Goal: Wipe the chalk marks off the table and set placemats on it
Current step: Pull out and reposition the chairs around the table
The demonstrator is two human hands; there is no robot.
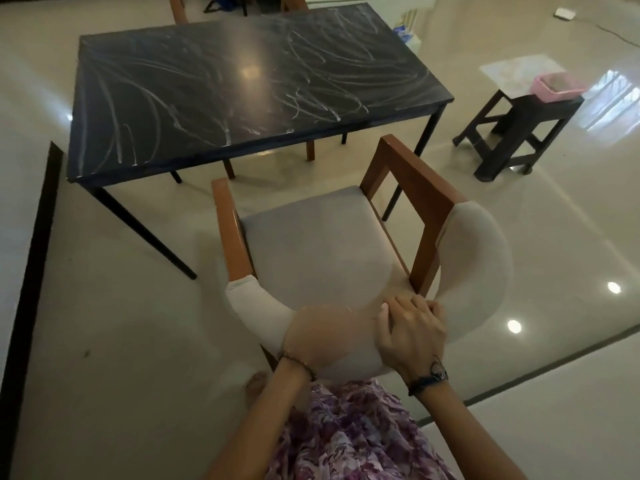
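At 12 o'clock from your hands stands the dark table (242,95), its long axis running 9 to 3, its top covered in white chalk marks (311,102) from one end to the other — none wiped yet, by the look of it. Between you and it sits the armchair (311,244), seat facing the table.

Right hand (412,327): fingers curled over the padded backrest (478,258) of the armchair, gripping it. Left hand (311,337): on the same backrest just to the 9 o'clock side of the right, but motion-blurred — you cannot tell how far its fingers are curled or whether it truly grips.

Neither hand holds a cloth. No placemat can be identified with certainty; a pale flat sheet (519,69) at 2 o'clock, under the pink tub, may be one.

Containers: the pink tub (557,86) rests on a dark stool (523,133) at 2 o'clock, well apart from the table's right end; its contents are too dim to make out.

Judgement: the armchair blocks the near edge — it likely needs shifting aside first. Right hand is nearer the stool.
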